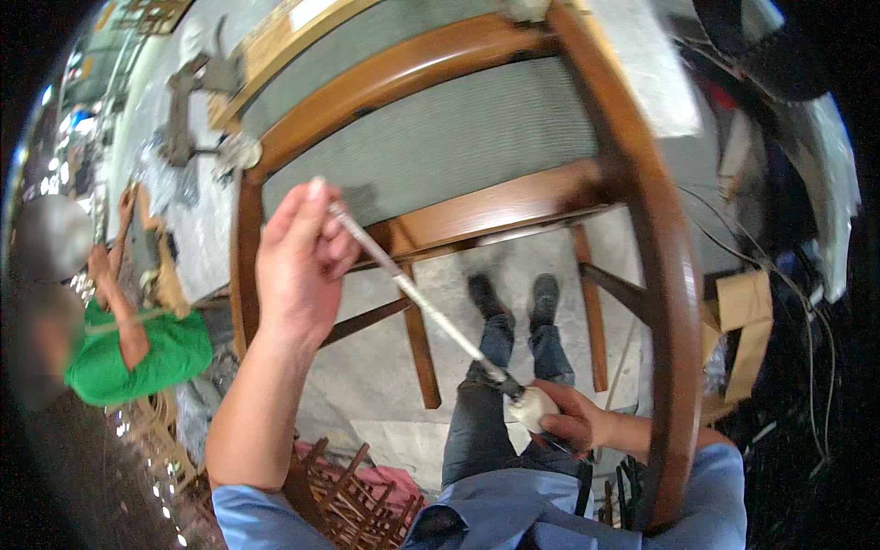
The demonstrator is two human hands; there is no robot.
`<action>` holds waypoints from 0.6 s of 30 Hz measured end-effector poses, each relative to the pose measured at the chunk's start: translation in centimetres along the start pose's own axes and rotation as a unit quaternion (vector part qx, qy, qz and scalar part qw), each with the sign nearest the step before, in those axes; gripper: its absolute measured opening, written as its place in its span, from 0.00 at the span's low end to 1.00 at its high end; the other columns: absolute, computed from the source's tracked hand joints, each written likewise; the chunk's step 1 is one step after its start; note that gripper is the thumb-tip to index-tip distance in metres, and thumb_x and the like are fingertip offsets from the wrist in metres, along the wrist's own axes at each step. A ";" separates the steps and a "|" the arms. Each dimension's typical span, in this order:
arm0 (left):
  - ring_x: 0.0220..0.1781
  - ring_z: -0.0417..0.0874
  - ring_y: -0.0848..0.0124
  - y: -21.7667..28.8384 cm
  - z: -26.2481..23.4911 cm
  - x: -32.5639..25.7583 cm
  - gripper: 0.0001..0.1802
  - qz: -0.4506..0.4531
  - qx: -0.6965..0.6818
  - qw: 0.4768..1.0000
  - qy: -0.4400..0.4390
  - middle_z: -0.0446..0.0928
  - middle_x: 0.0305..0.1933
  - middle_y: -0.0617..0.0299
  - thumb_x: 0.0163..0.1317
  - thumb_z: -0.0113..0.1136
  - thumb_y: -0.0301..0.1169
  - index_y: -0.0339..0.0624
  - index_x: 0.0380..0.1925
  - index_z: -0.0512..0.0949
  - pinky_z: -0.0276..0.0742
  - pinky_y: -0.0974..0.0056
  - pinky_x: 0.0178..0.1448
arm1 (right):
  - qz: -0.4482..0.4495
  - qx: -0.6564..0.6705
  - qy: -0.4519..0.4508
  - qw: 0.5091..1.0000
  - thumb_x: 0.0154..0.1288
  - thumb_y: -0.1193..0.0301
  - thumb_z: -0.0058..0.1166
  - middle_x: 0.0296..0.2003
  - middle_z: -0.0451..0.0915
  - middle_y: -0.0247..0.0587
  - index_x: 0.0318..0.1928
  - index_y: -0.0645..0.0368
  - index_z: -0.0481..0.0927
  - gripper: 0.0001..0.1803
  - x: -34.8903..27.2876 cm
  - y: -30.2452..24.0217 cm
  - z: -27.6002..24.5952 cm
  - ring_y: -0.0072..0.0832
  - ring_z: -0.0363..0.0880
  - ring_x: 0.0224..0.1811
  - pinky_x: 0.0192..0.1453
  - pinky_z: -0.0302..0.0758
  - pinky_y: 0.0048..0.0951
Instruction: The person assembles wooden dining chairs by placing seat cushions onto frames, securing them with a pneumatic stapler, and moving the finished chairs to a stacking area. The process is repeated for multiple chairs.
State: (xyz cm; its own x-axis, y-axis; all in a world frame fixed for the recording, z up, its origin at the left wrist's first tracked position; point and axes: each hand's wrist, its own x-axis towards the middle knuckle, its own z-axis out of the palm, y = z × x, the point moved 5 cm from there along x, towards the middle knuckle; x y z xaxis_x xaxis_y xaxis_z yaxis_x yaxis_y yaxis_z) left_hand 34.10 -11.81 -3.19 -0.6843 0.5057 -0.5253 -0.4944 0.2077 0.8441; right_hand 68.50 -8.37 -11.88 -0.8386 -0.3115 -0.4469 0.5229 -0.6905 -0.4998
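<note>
- Left hand is up high, fingers pinched tight on the top end of a thin white strip — it looks like tape or cord.
- The strip runs taut, slanting down and right to a pale roll.
- Right hand sits low by the person's waist, closed around that roll.
- Behind the strip stands a wooden chair frame, upturned on a grey bench, its curved rail sweeping down the right side.
- Below, 2 dark shoes on the concrete floor.
- Far left, another person in a green shirt, well apart from the hands.
</note>
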 end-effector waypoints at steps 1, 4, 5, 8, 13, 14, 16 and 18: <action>0.24 0.65 0.81 -0.1 0.1 0.1 0.12 -0.005 -0.007 1.000 -0.008 0.68 0.26 0.72 0.76 0.58 0.41 0.44 0.41 0.78 0.56 0.74 0.27 | 0.001 0.028 -0.009 1.000 0.71 0.47 0.53 0.30 0.79 0.37 0.57 0.61 0.69 0.30 0.1 0.6 0.0 0.22 0.78 0.26 0.26 0.73 0.24; 0.25 0.67 0.80 -0.5 0.3 -0.2 0.13 0.002 -0.010 1.000 -0.024 0.68 0.26 0.72 0.76 0.58 0.41 0.43 0.42 0.77 0.58 0.73 0.28 | 0.012 0.123 -0.029 0.992 0.66 0.42 0.57 0.30 0.79 0.44 0.53 0.66 0.72 0.36 0.0 2.4 -0.1 0.27 0.78 0.24 0.21 0.72 0.26; 0.25 0.68 0.80 -0.6 0.3 -0.3 0.13 0.002 -0.016 0.999 -0.035 0.69 0.26 0.72 0.76 0.58 0.41 0.43 0.42 0.77 0.59 0.72 0.28 | 0.056 0.176 -0.043 0.982 0.64 0.42 0.59 0.29 0.79 0.46 0.51 0.67 0.73 0.37 -0.4 2.2 0.1 0.29 0.78 0.24 0.22 0.73 0.28; 0.28 0.63 0.81 -0.8 0.5 -0.5 0.12 0.009 -0.017 0.999 -0.038 0.65 0.28 0.74 0.77 0.54 0.41 0.45 0.43 0.76 0.58 0.73 0.31 | 0.081 0.262 -0.051 0.960 0.61 0.42 0.63 0.27 0.78 0.48 0.50 0.69 0.74 0.39 -1.3 3.2 -0.1 0.30 0.79 0.25 0.22 0.73 0.28; 0.27 0.63 0.81 -0.3 0.9 -1.1 0.13 0.020 -0.026 0.998 -0.048 0.64 0.28 0.73 0.78 0.54 0.41 0.43 0.45 0.75 0.57 0.73 0.31 | 0.062 0.249 -0.118 0.959 0.62 0.42 0.63 0.26 0.79 0.45 0.52 0.69 0.74 0.39 -1.3 2.7 -0.1 0.30 0.79 0.24 0.26 0.74 0.29; 0.27 0.63 0.81 -0.2 1.1 -1.1 0.13 0.019 -0.022 0.998 -0.047 0.64 0.28 0.73 0.77 0.54 0.41 0.43 0.45 0.75 0.57 0.73 0.31 | 0.055 0.195 -0.087 0.975 0.63 0.42 0.63 0.27 0.79 0.44 0.52 0.68 0.74 0.38 -1.5 2.3 -0.2 0.29 0.78 0.24 0.27 0.74 0.28; 0.27 0.62 0.81 -0.3 0.9 -1.2 0.12 0.022 0.001 0.999 -0.024 0.64 0.28 0.74 0.77 0.54 0.40 0.43 0.44 0.76 0.56 0.73 0.29 | 0.022 0.083 -0.035 0.996 0.65 0.45 0.62 0.28 0.79 0.42 0.53 0.67 0.73 0.35 -1.2 1.7 -0.4 0.27 0.79 0.25 0.29 0.74 0.28; 0.26 0.61 0.82 -0.5 0.7 -1.0 0.12 0.025 0.036 0.999 -0.005 0.64 0.27 0.74 0.77 0.55 0.40 0.43 0.44 0.77 0.55 0.73 0.28 | -0.035 -0.029 0.034 0.998 0.68 0.49 0.61 0.29 0.80 0.40 0.54 0.67 0.72 0.32 -0.4 0.5 -0.5 0.25 0.79 0.27 0.30 0.74 0.26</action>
State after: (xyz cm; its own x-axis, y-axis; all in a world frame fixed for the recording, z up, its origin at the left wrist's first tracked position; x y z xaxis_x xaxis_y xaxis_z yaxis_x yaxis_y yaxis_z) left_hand 35.39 -11.80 -3.03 -0.7011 0.5259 -0.4815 -0.4197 0.2415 0.8749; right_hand 69.15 -8.33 -12.33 -0.8625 -0.2175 -0.4570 0.4725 -0.6695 -0.5731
